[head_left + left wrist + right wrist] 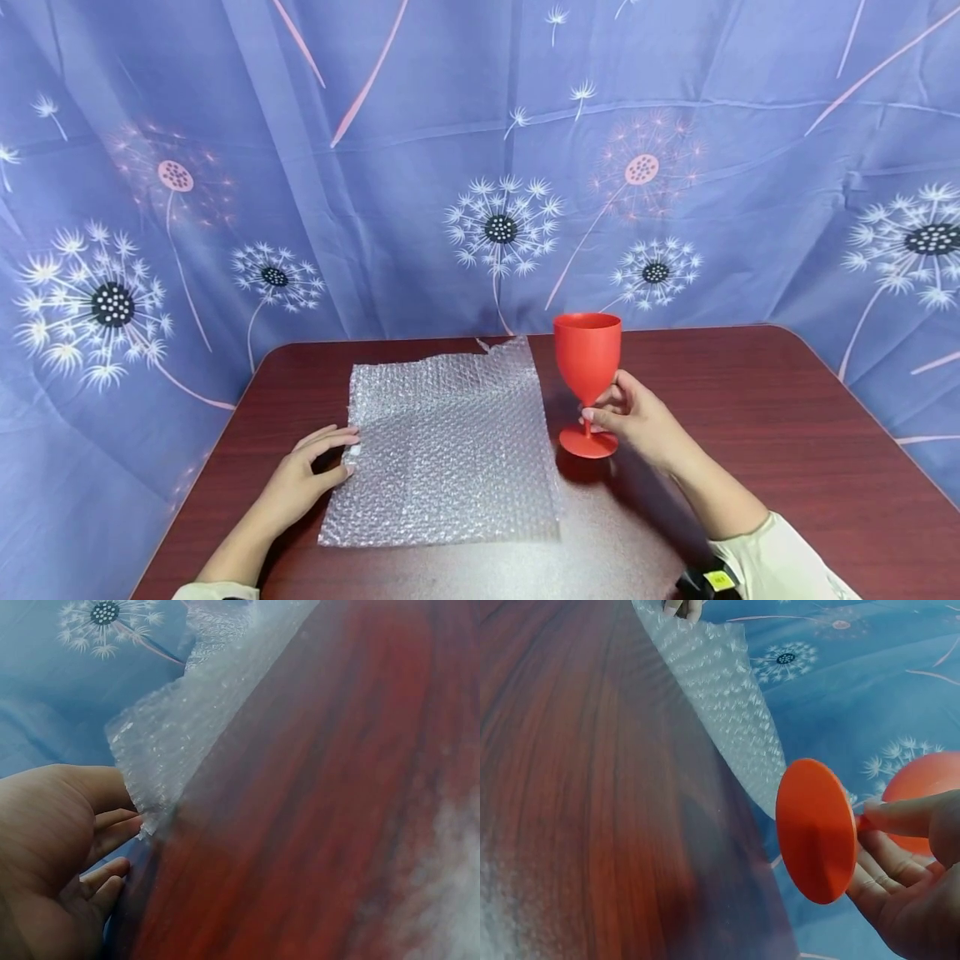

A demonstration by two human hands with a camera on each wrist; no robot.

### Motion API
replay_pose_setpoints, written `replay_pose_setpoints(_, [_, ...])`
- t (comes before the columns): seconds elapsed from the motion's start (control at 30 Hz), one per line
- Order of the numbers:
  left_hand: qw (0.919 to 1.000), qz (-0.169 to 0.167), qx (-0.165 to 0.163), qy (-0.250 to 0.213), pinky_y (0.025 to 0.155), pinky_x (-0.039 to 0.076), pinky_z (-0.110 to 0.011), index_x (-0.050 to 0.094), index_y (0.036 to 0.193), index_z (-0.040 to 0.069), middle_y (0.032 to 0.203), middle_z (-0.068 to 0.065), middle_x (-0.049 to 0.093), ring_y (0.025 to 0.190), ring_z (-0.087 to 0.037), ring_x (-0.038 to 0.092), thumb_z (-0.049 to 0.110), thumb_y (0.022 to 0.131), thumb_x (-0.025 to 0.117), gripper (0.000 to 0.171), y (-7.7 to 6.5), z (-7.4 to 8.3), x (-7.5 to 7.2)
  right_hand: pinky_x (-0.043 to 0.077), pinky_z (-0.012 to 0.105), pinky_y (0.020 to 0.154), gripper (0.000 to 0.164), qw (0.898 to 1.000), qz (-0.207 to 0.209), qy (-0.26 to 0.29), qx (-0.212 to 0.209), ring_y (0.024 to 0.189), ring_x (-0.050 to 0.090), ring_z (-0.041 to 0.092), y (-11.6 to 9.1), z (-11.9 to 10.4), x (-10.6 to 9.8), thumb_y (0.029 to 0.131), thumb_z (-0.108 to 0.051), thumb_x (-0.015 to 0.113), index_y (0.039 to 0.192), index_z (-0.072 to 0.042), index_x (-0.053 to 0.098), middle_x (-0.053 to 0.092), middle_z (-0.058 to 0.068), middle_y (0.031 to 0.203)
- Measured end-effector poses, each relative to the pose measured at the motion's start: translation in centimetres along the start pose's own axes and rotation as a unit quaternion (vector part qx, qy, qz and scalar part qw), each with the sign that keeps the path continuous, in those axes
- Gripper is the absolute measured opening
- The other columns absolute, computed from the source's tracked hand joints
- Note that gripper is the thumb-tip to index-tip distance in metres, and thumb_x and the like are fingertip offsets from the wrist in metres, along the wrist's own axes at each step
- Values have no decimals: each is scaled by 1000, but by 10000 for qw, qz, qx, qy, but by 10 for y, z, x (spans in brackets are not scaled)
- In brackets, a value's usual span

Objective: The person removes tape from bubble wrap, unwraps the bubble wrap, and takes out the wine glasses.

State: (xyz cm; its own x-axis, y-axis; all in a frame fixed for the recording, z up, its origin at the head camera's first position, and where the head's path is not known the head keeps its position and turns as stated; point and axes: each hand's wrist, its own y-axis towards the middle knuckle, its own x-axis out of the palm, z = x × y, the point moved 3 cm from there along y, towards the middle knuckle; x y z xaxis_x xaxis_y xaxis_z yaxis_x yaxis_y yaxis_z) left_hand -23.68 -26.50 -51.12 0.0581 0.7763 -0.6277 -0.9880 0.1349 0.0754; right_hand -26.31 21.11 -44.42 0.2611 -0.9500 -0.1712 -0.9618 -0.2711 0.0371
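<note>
A red plastic goblet point(588, 354) stands upright just above the table, right of the bubble wrap. My right hand point(633, 421) pinches its thin stem between thumb and fingers. In the right wrist view, the round base point(816, 831) faces the camera and the hand point(911, 877) covers part of the bowl. A sheet of clear bubble wrap point(450, 458) lies spread flat, its far edge ragged. At its left edge rests my left hand point(300, 475), fingers and thumb loosely extended and touching the border. The left wrist view shows this hand point(60, 847) beside a corner of the wrap point(169, 742).
The dark reddish wooden table point(750, 400) has rounded far corners. Behind and beside it hangs a blue cloth point(405, 233) with a dandelion print. A black device with a yellow label point(718, 580) sits by the right sleeve.
</note>
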Motion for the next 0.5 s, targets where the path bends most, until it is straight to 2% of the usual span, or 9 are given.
replay_pose_setpoints(0.13, [10000, 20, -18, -13, 114, 25, -69, 69, 128, 16, 146, -6, 57, 147, -35, 34, 17, 88, 77, 40, -1, -1, 1, 61, 31, 76, 44, 9995, 150, -268, -49, 84, 72, 17, 1, 3, -5, 91, 4, 68, 128, 6, 45, 71, 21, 101])
replay_pose_setpoints(0.27, [10000, 41, 64, -34, 113, 26, -70, 69, 129, 15, 146, -8, 57, 146, -36, 34, 18, 89, 76, 41, -1, -1, 0, 60, 30, 75, 47, 9968, 533, -578, -137, 86, 72, 18, 4, 6, -11, 90, 5, 68, 132, 3, 45, 68, 29, 106])
replay_pose_setpoints(0.43, [9998, 89, 176, -91, 113, 26, -69, 68, 130, 15, 146, -7, 58, 146, -36, 35, 18, 91, 74, 40, 0, -1, -1, 60, 26, 76, 48, 9908, 1039, -846, -207, 90, 72, 13, 9, 12, -21, 91, 5, 66, 134, 2, 44, 67, 26, 108])
replay_pose_setpoints(0.5, [9997, 109, 197, -138, 113, 26, -68, 68, 131, 15, 146, -6, 58, 147, -35, 35, 19, 92, 73, 39, 0, -1, -1, 59, 23, 78, 50, 9876, 1228, -961, -182, 92, 70, 7, 10, 15, -25, 91, 5, 67, 136, 2, 43, 66, 26, 113])
